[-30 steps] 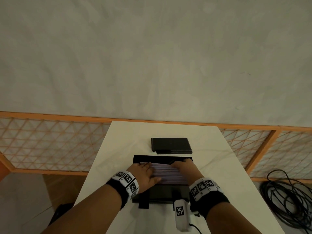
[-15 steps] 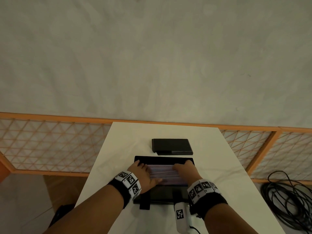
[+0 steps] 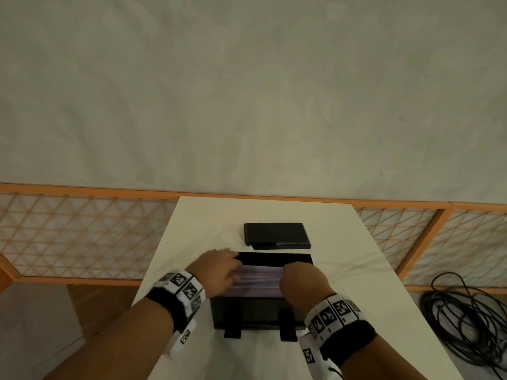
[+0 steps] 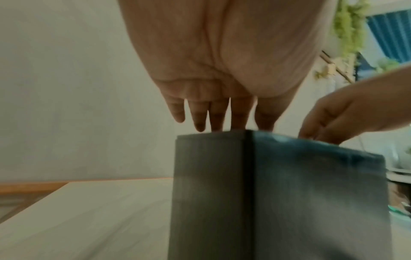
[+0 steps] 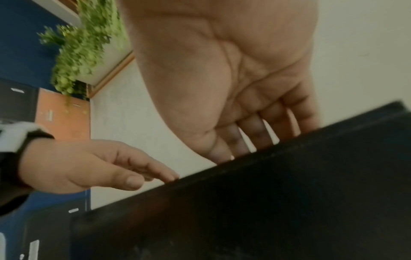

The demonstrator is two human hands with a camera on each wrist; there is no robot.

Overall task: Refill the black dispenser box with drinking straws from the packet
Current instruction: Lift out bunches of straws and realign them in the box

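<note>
The black dispenser box point(image 3: 260, 311) stands open near the front of the white table point(image 3: 356, 270). A layer of pale purple straws point(image 3: 259, 278) lies across its top. My left hand point(image 3: 223, 267) rests with straight fingers on the left end of the straws, at the box's far left corner. On their right end lies my right hand point(image 3: 297, 278), fingers straight and reaching down into the box. The wrist views show each set of fingers point(image 4: 217, 123) point(image 5: 255, 133) dipping behind the box's rim point(image 4: 266, 137). No packet is in view.
The box's flat black lid point(image 3: 277, 234) lies just behind it on the table. An orange lattice fence point(image 3: 82, 237) runs behind the table. A coil of black cable point(image 3: 466, 325) lies on the floor to the right.
My left hand has slid left and away from me to the box's far left corner, baring more straws between the hands. The right hand has barely shifted.
</note>
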